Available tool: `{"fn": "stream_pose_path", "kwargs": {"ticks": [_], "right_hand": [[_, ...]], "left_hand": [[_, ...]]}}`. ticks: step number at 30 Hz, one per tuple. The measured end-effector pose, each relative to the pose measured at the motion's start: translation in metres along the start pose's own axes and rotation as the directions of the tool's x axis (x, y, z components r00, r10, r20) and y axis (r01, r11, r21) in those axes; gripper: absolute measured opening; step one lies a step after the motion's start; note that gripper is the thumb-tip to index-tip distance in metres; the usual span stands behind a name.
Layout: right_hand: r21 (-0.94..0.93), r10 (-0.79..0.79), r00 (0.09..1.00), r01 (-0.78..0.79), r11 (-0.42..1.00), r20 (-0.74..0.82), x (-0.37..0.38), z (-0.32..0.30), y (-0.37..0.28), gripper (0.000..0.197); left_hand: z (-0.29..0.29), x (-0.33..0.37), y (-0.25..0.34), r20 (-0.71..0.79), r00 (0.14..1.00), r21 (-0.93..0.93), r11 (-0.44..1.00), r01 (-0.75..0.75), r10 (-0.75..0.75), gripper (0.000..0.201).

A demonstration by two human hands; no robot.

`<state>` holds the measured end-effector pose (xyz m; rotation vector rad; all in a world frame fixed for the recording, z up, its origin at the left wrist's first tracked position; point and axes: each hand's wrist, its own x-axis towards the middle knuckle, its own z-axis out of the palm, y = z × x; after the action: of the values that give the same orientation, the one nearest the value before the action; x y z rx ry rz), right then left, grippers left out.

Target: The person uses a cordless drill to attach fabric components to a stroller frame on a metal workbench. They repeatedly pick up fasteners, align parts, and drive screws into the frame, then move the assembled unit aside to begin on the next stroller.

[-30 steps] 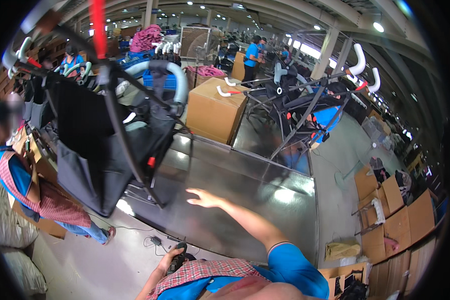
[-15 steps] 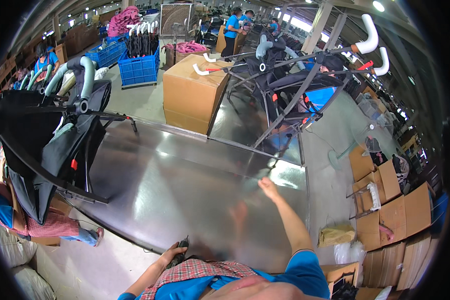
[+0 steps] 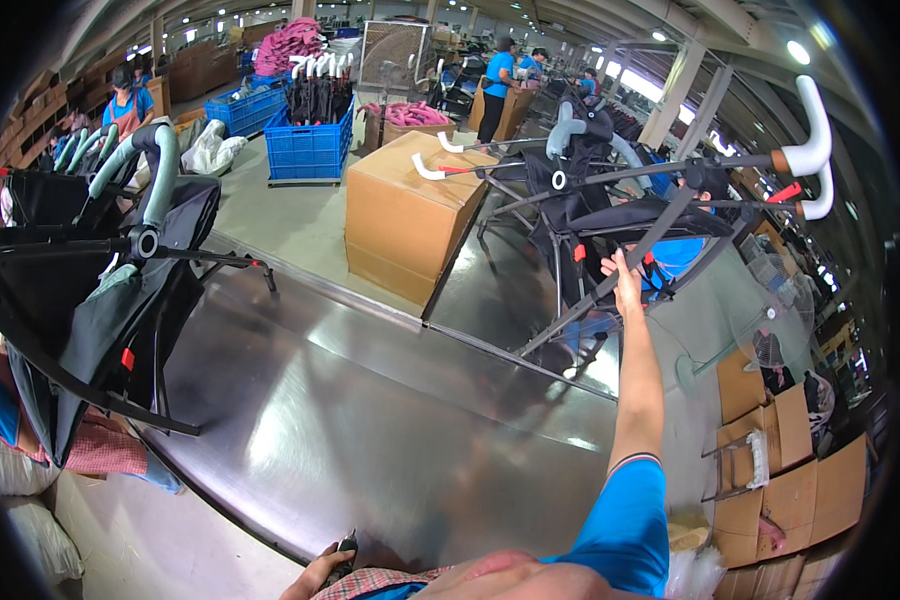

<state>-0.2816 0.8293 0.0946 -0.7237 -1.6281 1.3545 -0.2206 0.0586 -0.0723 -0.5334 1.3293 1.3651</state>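
The right hand (image 3: 625,272) is closed on a dark frame tube of the folded stroller (image 3: 610,215) lying at the far side of the steel table (image 3: 390,420), the left hand (image 3: 320,570) holds a small dark object at the near edge, and the frame is best gripped firmly and drawn in steadily.

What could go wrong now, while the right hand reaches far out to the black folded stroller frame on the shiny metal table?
1. The right hand grips only one slanted tube of the black folded stroller frame, with the arm fully stretched; the frame might tip or swing.
2. Fingers sit near crossing bars, so a pinch seems possible.
3. The brown cardboard box stands close by on the shiny metal table; the frame could catch on it.
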Motion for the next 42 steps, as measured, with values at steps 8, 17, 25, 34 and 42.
{"fn": "stream_pose_path", "kwargs": {"ticks": [8, 17, 25, 34, 42], "right_hand": [[-0.016, -0.108, 0.979, 0.106, 0.994, -0.171, -0.046, 0.019, -0.019, 0.044], [-0.172, -0.178, 0.975, 0.154, 0.973, -0.134, -0.251, 0.019, -0.055, 0.048], [-0.181, -0.263, 0.949, 0.293, 0.939, 0.171, -0.44, 0.061, -0.11, 0.022], [-0.762, -0.025, 0.817, 0.549, 0.344, 0.577, -0.529, 0.031, -0.112, 0.048], [-0.788, -0.376, 0.815, 0.553, 0.272, 0.442, -0.571, 0.057, -0.093, 0.024]], "left_hand": [[-0.027, 0.026, -0.016, 0.102, 0.992, -0.064, 0.996, -0.07, 0.076, 0.055], [-0.028, 0.011, 0.004, 0.179, 0.968, 0.108, 0.974, -0.199, 0.178, 0.049], [-0.059, -0.013, -0.002, 0.263, 0.952, 0.077, 0.981, -0.179, 0.153, 0.047], [-0.147, 0.008, -0.051, 0.362, 0.928, 0.235, 0.955, -0.183, 0.089, 0.088], [-0.183, -0.027, -0.064, 0.388, 0.92, 0.278, 0.944, -0.176, 0.057, 0.087]]}}
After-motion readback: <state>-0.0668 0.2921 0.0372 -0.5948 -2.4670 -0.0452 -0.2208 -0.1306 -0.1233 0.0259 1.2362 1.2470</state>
